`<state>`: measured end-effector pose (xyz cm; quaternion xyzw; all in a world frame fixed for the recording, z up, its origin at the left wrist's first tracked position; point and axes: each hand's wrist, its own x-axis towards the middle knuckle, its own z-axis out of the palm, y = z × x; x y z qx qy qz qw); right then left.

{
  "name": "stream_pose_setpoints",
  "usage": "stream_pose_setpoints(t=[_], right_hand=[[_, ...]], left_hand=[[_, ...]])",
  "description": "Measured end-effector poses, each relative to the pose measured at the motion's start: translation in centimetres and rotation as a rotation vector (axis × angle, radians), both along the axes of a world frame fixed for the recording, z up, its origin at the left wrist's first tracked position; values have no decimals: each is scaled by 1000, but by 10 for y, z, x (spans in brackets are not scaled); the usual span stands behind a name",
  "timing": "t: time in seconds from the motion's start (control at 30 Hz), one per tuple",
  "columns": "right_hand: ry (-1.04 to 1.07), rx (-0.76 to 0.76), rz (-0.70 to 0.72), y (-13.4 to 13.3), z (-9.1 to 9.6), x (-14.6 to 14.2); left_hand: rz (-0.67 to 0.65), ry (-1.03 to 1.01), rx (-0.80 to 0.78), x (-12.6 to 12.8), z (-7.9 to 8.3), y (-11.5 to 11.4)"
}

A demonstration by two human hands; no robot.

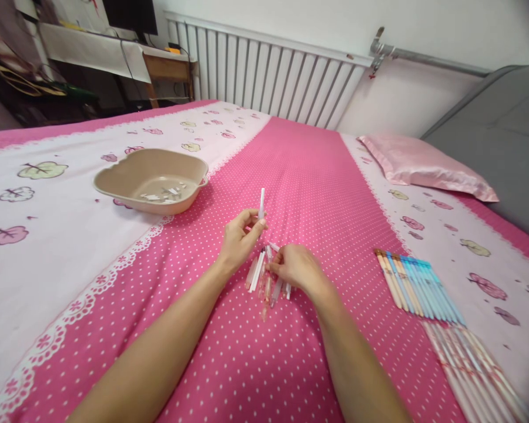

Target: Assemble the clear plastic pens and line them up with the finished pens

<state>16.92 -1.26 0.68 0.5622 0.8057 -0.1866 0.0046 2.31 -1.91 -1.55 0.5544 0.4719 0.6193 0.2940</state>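
My left hand (pixel 242 238) is closed, pinching a slim white pen (pixel 261 202) that stands nearly upright above the bedspread. Just right of it, my right hand (pixel 300 269) reaches down into a small pile of pen parts (pixel 256 271), thumb and fingertips pressed together. Whatever those fingers grip is hidden or too small to name. White, clear and pinkish tubes make up the pile, partly covered by the right hand.
A beige plastic basin (pixel 152 176) with small white and clear pieces inside stands at the left. Blue and peach pens (pixel 417 288) lie in a row at the right, with pink-and-white pens (pixel 478 367) nearer me. A pink pillow (pixel 423 164) lies beyond.
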Motion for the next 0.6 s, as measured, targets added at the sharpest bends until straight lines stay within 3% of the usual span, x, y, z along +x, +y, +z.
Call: stream_pose_setpoints(t=[0.3,0.6], right_hand=[[149,-68,-53,4,3,3],[935,-472,-185,17,21,34]], left_hand=[[6,-7,-17,2,4,-2],[1,31,-12,2,2,-1]])
